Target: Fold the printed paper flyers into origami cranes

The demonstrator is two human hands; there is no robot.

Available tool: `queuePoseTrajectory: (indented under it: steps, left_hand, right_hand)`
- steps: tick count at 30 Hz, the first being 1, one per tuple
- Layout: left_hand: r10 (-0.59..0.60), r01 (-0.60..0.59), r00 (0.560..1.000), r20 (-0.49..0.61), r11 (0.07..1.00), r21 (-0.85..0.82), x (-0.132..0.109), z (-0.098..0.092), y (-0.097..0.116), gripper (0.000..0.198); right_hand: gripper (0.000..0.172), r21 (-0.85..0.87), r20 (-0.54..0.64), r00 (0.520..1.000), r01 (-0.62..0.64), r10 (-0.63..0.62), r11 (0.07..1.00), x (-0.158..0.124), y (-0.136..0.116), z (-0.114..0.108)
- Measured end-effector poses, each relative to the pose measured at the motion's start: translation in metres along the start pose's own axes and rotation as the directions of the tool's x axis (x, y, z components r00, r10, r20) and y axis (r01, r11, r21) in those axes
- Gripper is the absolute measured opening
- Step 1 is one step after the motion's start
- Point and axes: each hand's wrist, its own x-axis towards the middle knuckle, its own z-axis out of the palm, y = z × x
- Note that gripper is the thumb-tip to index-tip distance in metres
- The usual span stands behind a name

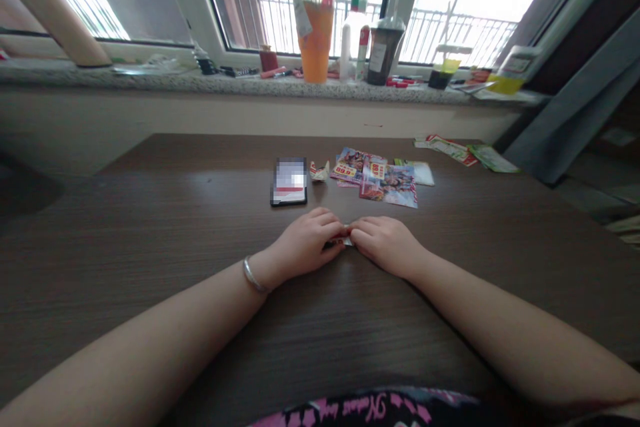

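Note:
My left hand (305, 241) and my right hand (385, 243) rest together on the dark wooden table (150, 247), fingers curled and fingertips meeting. Between them they pinch a small piece of paper (345, 240), mostly hidden under the fingers. A silver bracelet (253, 275) sits on my left wrist. Just beyond the hands lie a phone (289, 181), a small crumpled folded paper (319, 171) and a loose pile of colourful printed leaflets (380, 177).
More leaflets (460, 150) lie at the table's far right edge. The stone windowsill (200, 82) behind holds a tall orange drink cup (317, 30), bottles (356, 33), a dark cup (383, 50) and small clutter. A cardboard tube (55, 10) leans at far left.

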Motion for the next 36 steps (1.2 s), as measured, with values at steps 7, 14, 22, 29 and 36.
queuePoseTrajectory:
  steps: [7,14,22,29,36]
  left_hand:
    - [0.013,-0.014,1.000,0.017,0.998,0.066,-0.001,0.002,-0.001,0.014]
    - [0.005,-0.010,0.999,0.038,0.990,0.138,-0.003,-0.001,0.003,0.016]
    - [0.023,-0.028,0.999,0.029,0.979,0.203,-0.003,0.001,0.004,0.020]
    - [0.067,-0.088,0.994,0.081,0.949,0.303,-0.001,-0.001,0.006,0.022]
    - [0.065,-0.086,0.995,0.081,0.951,0.298,-0.001,0.001,0.009,0.017]
  right_hand:
    - [0.009,-0.018,0.060,0.998,0.026,-0.025,1.000,0.000,-0.002,-0.003]
    - [0.018,0.053,0.074,0.997,0.011,-0.015,0.999,-0.003,-0.001,-0.002]
    - [0.018,0.112,0.053,0.998,0.010,-0.016,0.994,-0.003,0.000,-0.005]
    - [0.020,0.058,0.055,0.998,-0.019,0.016,0.998,-0.003,-0.002,-0.005]
    - [0.023,0.033,0.049,0.999,-0.025,0.023,0.999,-0.002,-0.002,-0.004]
